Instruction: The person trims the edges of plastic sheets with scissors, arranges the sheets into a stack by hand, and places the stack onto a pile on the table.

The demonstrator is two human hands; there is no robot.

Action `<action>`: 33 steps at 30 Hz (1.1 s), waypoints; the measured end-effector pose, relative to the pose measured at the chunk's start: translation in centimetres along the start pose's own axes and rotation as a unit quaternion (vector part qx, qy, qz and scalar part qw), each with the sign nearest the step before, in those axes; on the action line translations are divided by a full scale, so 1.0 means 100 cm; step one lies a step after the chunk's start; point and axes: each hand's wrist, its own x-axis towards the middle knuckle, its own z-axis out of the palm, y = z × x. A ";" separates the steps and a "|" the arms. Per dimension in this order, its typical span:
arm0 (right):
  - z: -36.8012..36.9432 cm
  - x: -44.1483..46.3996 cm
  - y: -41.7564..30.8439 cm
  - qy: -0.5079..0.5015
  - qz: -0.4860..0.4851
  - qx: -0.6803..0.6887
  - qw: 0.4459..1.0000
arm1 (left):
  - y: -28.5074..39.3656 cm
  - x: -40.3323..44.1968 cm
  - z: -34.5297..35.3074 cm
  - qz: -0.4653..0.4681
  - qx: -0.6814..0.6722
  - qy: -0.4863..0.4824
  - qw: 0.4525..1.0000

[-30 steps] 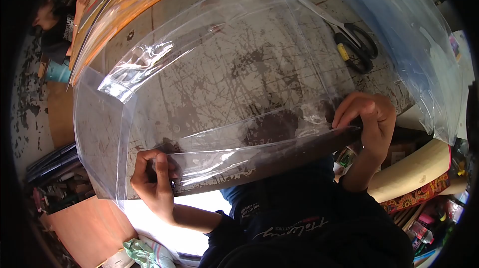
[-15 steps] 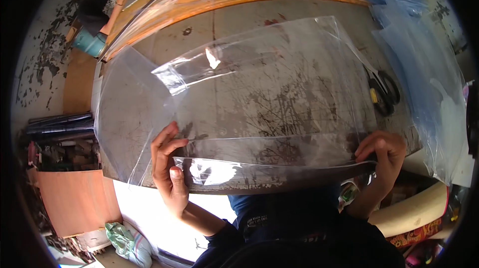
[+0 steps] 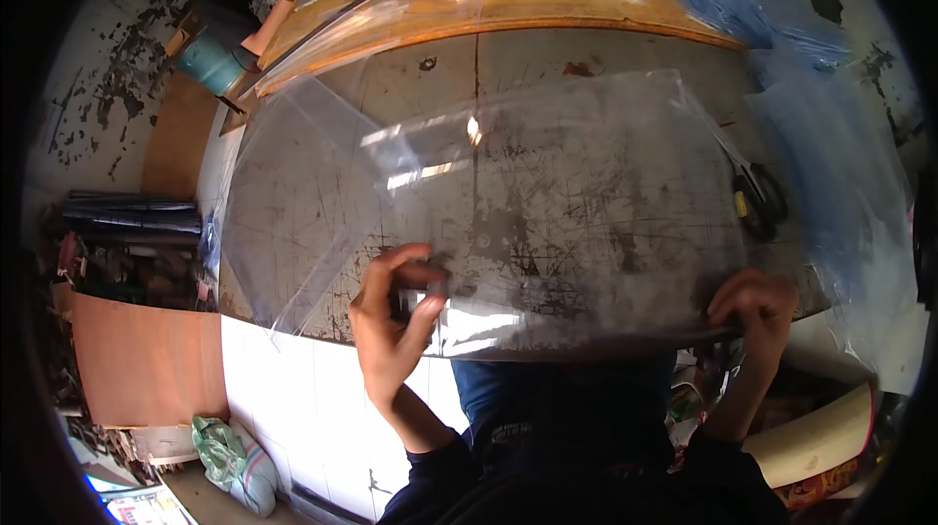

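Note:
A large clear plastic sheet (image 3: 586, 173) lies over the scratched grey table, its near edge folded into a strip. At the left end of that strip, my left hand (image 3: 399, 315) curls with thumb and fingers close around the plastic edge. My right hand (image 3: 752, 305) pinches the right end near the table's front edge. Black-handled scissors (image 3: 760, 201) lie beyond my right hand, beside the sheet's right side. Another clear piece (image 3: 293, 183) spreads at the left and hangs over the front edge.
Bluish plastic sheets (image 3: 831, 173) drape along the right side. An orange-edged board (image 3: 547, 17) with plastic on it spans the back. Another person's arm (image 3: 283, 12) rests at the back left. A rolled cream sheet (image 3: 811, 437) stands low at right.
The camera view has shifted. My left hand, which opened with fingers raised half a second ago, has moved right along the folded edge and curled in. My right hand stays at its end.

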 end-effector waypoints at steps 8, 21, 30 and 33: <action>-0.044 0.013 -0.058 -0.460 -0.143 -0.041 0.875 | 0.047 0.032 -0.016 0.151 0.246 -0.020 0.957; 0.021 0.115 -0.014 -0.113 -0.050 -0.179 0.976 | 0.036 0.127 0.071 0.021 -0.005 -0.321 0.947; 0.013 0.113 -0.011 -0.207 0.146 -0.060 0.966 | 0.019 0.117 0.077 0.057 -0.011 -0.358 0.932; 0.011 0.112 -0.011 -0.212 0.222 -0.011 0.952 | 0.008 0.128 0.062 0.206 0.070 -0.370 0.903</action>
